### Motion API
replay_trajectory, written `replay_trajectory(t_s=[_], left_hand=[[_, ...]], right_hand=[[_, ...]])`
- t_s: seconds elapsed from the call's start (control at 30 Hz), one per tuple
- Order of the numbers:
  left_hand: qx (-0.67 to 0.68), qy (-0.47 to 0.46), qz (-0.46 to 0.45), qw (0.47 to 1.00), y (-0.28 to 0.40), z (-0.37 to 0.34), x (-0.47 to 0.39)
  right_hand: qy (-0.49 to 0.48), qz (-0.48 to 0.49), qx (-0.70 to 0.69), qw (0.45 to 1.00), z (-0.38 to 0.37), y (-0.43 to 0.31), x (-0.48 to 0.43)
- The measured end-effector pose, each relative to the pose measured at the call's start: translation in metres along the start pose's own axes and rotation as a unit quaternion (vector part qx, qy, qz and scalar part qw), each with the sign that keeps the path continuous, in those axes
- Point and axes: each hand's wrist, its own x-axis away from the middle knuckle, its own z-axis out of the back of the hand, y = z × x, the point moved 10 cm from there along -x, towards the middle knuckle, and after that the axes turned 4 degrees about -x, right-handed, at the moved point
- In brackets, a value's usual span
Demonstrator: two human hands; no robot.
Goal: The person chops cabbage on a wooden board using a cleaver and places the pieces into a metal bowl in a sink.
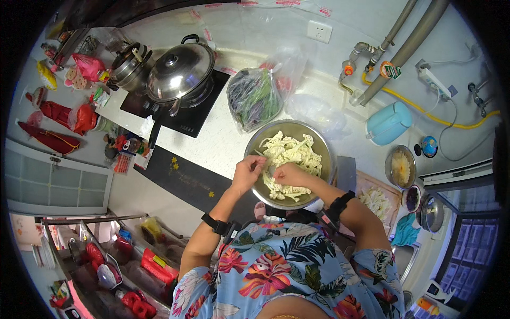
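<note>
A wide metal basin (pixel 329 157) stands on the white counter before me, holding a heap of cut cauliflower florets (pixel 297 149). My left hand (pixel 249 172) is over the basin's left rim, thumb and fingertips drawn together. Inside the rim, my right hand (pixel 290 174) hovers low over the florets with its fingertips pinched. The two hands are a short distance apart. Whether either one has a small cauliflower piece between its fingertips is too small to tell. More cut cauliflower (pixel 375 203) lies on a chopping board (pixel 392 199) right of the basin.
Behind the basin sits a clear bag of leafy vegetables (pixel 255 97), beside an empty-looking plastic bag (pixel 314 113). A lidded wok (pixel 181 73) rests on the black cooktop (pixel 187 123). To the right are a blue kettle (pixel 389 123), a metal bowl (pixel 400 166) and a teal cloth (pixel 405 230).
</note>
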Motion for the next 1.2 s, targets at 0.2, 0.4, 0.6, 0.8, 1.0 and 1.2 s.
replay_trajectory(t_s=[0.2,0.4,0.6,0.8,1.0,1.2], left_hand=[[-0.215,-0.075,-0.278,0.933,0.081,-0.026,0.015],[-0.095,-0.028,-0.139,0.985,0.05,-0.028,-0.002],[0.132,-0.074,0.068,0.986,-0.007,-0.05,-0.014],[0.192,-0.11,0.108,0.969,0.001,-0.059,-0.012],[0.293,-0.135,0.16,0.933,-0.002,-0.068,-0.008],[0.375,-0.138,0.197,0.895,0.001,-0.075,-0.004]], right_hand=[[0.012,-0.098,-0.327,0.94,0.024,0.012,0.025],[0.029,-0.13,-0.522,0.842,0.036,0.002,0.035],[0.13,-0.032,-0.398,0.907,0.052,-0.013,0.04],[0.219,0.013,-0.417,0.882,0.054,-0.015,0.037],[0.253,0.044,-0.44,0.86,0.061,-0.01,0.038],[0.236,0.022,-0.494,0.837,0.058,-0.002,0.04]])
